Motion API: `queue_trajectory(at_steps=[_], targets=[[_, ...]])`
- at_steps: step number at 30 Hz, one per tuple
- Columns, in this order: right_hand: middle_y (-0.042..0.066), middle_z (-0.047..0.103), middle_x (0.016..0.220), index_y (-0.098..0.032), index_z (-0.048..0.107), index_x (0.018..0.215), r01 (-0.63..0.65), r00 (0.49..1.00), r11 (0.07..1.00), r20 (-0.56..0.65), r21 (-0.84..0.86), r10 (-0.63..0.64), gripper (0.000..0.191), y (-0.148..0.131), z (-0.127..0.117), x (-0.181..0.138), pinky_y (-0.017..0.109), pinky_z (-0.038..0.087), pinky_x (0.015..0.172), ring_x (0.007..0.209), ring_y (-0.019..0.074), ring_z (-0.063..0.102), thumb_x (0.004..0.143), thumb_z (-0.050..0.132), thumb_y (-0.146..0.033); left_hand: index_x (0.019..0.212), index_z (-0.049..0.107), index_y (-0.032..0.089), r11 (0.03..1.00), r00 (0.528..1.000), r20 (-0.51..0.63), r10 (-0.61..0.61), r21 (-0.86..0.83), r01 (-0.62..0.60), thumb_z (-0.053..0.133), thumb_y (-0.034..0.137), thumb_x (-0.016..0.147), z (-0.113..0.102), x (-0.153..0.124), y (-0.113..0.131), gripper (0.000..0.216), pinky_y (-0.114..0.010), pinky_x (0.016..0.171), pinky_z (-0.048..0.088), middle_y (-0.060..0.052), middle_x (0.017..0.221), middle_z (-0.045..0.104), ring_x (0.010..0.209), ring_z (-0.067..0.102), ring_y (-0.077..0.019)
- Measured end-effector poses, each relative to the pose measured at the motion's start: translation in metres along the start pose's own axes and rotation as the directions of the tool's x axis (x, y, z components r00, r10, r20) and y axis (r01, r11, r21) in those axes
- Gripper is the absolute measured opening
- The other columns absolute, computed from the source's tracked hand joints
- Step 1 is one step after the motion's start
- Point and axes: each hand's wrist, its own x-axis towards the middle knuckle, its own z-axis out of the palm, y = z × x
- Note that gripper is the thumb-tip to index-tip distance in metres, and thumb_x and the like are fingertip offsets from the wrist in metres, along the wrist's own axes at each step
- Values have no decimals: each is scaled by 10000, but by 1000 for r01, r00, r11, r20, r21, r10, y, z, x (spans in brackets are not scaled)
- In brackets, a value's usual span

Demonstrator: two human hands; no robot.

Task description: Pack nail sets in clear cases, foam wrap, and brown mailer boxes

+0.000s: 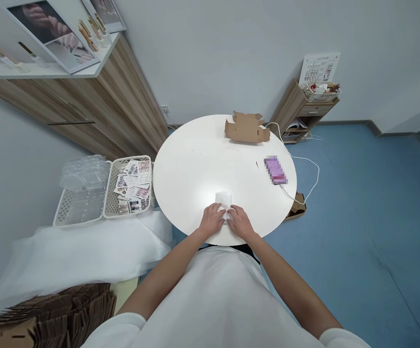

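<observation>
A small folded white wrapping sheet lies near the front edge of the round white table. My left hand is on its left side, the fingers bent and closed over it. From the right, my right hand presses on the same sheet, with thumb and fingers curled in. The two hands almost meet above it. Whether anything lies inside the folds is hidden. Further back on the table stands an open brown cardboard box.
A phone with a white cable lies on the table's right side. To the left are a white basket of printed cards, clear plastic packaging, stacked white sheets and flattened cardboard. A wooden cabinet stands behind.
</observation>
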Motion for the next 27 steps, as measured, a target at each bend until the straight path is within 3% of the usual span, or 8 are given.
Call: queue_trajectory(at_steps=[2,4,10,15,18,22,27], targets=[[104,319,1317,-197,452,1094,134,988,990,85,-39,-130,418,3,-3,-3,421,310,929,1208,260,272,695,561,-256,1067,506,254,1000,1000,2,13,16,-13,500,238,739,-1,0,-1,329,-432,979,225,-53,1305,364,1229,259,-249],[105,272,1350,-188,428,1131,182,973,982,155,-41,-174,518,5,-2,-1,427,298,948,1230,265,239,646,608,-220,1071,496,246,1000,1000,18,23,13,-23,496,238,738,-1,1,-2,333,-433,980,223,-58,1308,363,1234,258,-250],[117,377,1273,-174,414,1145,142,976,988,178,-64,-129,493,3,1,10,420,333,916,1163,249,318,670,503,-79,1105,461,235,997,997,65,47,-61,-43,520,286,721,-10,3,-3,392,-382,948,289,-69,1269,411,1188,337,-234],[118,471,1130,-141,447,1076,228,950,973,230,-41,-212,461,-4,-8,-2,385,360,848,1006,240,408,627,548,-150,1213,364,237,986,982,157,104,-144,-82,604,436,618,-19,-15,0,672,-395,964,243,-77,1253,433,1155,370,-272],[83,529,1012,-156,470,1028,251,937,968,249,9,-245,407,-7,-14,-11,350,355,819,900,212,446,630,545,-193,1208,381,238,981,973,197,121,-173,-87,626,355,589,-15,-27,-3,676,-395,968,235,-77,1256,437,1141,385,-278],[46,564,867,-178,509,925,120,947,990,292,77,-137,297,-8,-23,-3,293,359,723,796,189,475,637,545,-237,1142,468,240,982,987,152,55,-189,-26,550,223,625,-7,-24,-10,524,-384,966,258,-57,1214,472,1160,364,-261],[-2,543,751,-199,512,776,-147,935,962,350,231,59,124,-2,-32,23,229,339,559,646,135,473,720,453,-292,805,603,213,932,970,181,-160,-297,209,511,288,660,-11,3,-15,187,-334,797,404,-47,981,543,963,492,-229]])
